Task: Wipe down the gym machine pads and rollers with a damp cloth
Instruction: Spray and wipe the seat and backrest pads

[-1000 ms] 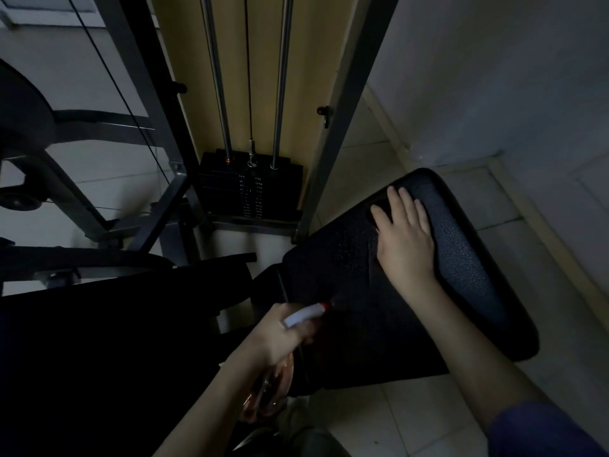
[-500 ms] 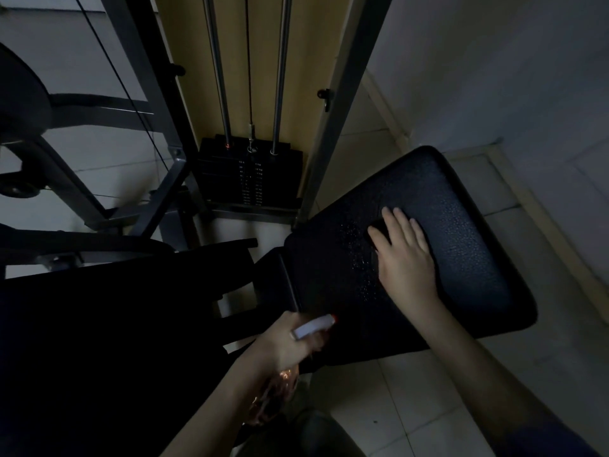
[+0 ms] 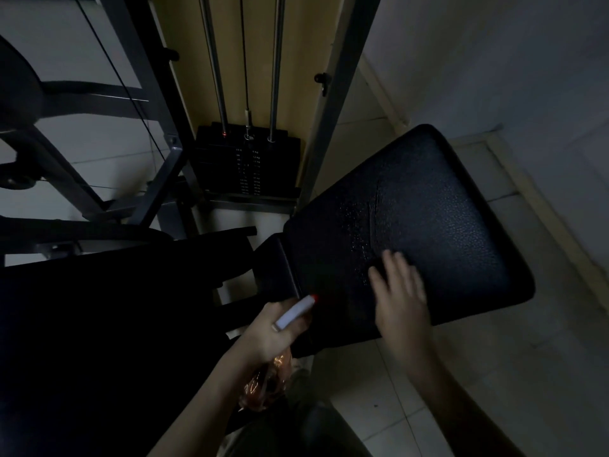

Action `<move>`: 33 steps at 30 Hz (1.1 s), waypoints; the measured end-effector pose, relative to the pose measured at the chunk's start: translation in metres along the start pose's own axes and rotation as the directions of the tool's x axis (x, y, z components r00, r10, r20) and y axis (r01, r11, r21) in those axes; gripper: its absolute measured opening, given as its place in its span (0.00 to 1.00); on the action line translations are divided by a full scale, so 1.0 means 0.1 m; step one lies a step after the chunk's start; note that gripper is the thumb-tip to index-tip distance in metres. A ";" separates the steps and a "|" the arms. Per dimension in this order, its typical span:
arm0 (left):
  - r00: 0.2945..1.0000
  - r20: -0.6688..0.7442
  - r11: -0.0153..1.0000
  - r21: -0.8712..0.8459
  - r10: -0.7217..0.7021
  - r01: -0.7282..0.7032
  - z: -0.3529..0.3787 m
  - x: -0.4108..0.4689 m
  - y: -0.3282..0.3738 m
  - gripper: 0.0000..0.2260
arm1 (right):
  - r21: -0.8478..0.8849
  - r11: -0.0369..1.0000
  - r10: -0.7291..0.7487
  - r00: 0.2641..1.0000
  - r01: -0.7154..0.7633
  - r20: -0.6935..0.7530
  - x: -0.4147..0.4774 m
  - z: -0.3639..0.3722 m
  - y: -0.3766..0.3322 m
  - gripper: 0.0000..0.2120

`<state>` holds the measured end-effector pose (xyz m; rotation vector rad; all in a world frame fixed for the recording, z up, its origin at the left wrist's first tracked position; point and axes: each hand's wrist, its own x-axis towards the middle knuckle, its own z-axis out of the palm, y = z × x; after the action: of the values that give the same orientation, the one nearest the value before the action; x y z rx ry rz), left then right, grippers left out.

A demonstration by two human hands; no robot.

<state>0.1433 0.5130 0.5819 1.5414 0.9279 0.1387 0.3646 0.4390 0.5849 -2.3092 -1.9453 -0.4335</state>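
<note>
A black textured seat pad (image 3: 438, 209) of the gym machine fills the right middle of the head view, with wet droplets near its centre. My right hand (image 3: 400, 298) lies flat on the pad's near part, fingers straight and blurred; a dark cloth under it barely shows. My left hand (image 3: 275, 334) grips a spray bottle (image 3: 295, 313) with a white head and red nozzle tip, pointed at the pad's near left corner. The bottle's orange-tinted body hangs below my palm. A second dark pad (image 3: 99, 308) lies in shadow at the left.
The weight stack (image 3: 245, 168) with two chrome guide rods stands behind the pad, inside a grey steel frame (image 3: 333, 103). More frame bars and a cable cross the upper left. A wall (image 3: 510, 77) runs along the right. Pale floor tiles (image 3: 379, 390) lie below.
My right hand has slid down the pad from its far end toward its near edge. The view has shifted slightly; my left hand keeps the spray bottle in about the same place.
</note>
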 end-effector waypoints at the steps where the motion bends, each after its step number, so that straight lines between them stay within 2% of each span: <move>1: 1.000 -0.010 1.000 -0.012 -0.002 0.001 -0.02 -0.01 -0.01 0.20 | 0.000 0.998 -0.067 0.996 0.067 0.060 -0.09 0.09 -0.07 0.22; 3: 1.000 -0.021 1.000 -0.018 0.002 -0.003 -0.06 -0.03 -0.02 0.25 | 0.007 0.990 -0.138 0.975 0.139 0.172 -0.25 0.16 -0.12 0.27; 4: 1.000 -0.028 1.000 -0.021 0.008 -0.009 -0.08 -0.04 -0.02 0.24 | 0.014 0.989 -0.145 0.968 0.145 0.206 -0.30 0.14 -0.09 0.28; 8: 0.997 -0.078 0.995 -0.104 -0.010 0.002 -0.12 -0.04 -0.04 0.08 | -0.013 0.992 -0.120 0.978 0.124 0.168 -0.36 -0.10 0.16 0.22; 9: 0.994 -0.104 0.992 -0.125 -0.021 0.008 -0.13 -0.05 -0.04 0.07 | -0.024 0.995 -0.091 0.987 0.095 0.134 -0.32 -0.17 0.23 0.21; 12: 0.992 -0.126 0.990 -0.138 -0.030 0.012 -0.15 -0.06 -0.06 0.19 | -0.028 0.993 0.111 0.993 -0.110 0.031 -0.17 -0.21 0.17 0.21; 14: 0.990 -0.127 0.989 -0.143 -0.061 0.042 -0.14 -0.05 -0.08 0.18 | -0.016 0.981 0.192 0.981 -0.192 -0.007 -0.12 -0.05 -0.05 0.21; 16: 0.989 -0.129 0.990 -0.128 -0.074 0.057 -0.12 -0.05 -0.09 0.16 | -0.011 0.997 0.082 0.992 -0.081 0.096 -0.18 0.19 -0.33 0.27; 17: 0.989 -0.128 0.990 -0.124 -0.077 0.061 -0.12 -0.06 -0.09 0.16 | 0.004 1.000 -0.012 0.981 0.011 0.193 -0.25 0.28 -0.43 0.31; 19: 0.987 -0.131 0.991 -0.113 -0.089 0.075 -0.10 -0.06 -0.12 0.16 | 0.036 0.991 -0.132 0.936 0.127 0.327 -0.41 0.38 -0.51 0.33; 22: 0.986 -0.137 0.994 -0.079 -0.092 0.081 -0.09 -0.05 -0.19 0.08 | 0.055 0.993 -0.122 0.907 0.109 0.402 -0.54 0.30 -0.40 0.33; 24: 0.986 -0.142 0.996 -0.052 -0.084 0.078 -0.09 -0.06 -0.22 0.06 | 0.030 0.998 -0.068 0.935 0.061 0.349 -0.49 0.16 -0.27 0.34; 27: 0.985 -0.144 0.994 -0.066 -0.092 0.083 -0.12 -0.06 -0.23 0.06 | 0.009 0.997 0.079 0.981 -0.082 0.177 -0.12 -0.05 -0.13 0.29; 30: 0.985 -0.140 0.990 -0.112 -0.104 0.089 -0.13 -0.07 -0.20 0.15 | 0.014 0.973 0.229 0.971 -0.230 0.072 0.35 -0.07 -0.18 0.25; 31: 0.985 -0.140 0.989 -0.119 -0.104 0.088 -0.14 -0.07 -0.20 0.19 | 0.005 0.974 0.227 0.971 -0.228 0.074 0.45 0.00 -0.23 0.25; 33: 0.986 -0.148 0.991 -0.122 -0.080 0.063 -0.14 -0.06 -0.21 0.24 | -0.032 0.993 0.121 0.985 -0.118 0.124 0.46 0.23 -0.37 0.28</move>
<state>0.1212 0.5183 0.5694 1.4021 1.0764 0.2583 0.3392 0.4949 0.5718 -2.5090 -1.8498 -0.3101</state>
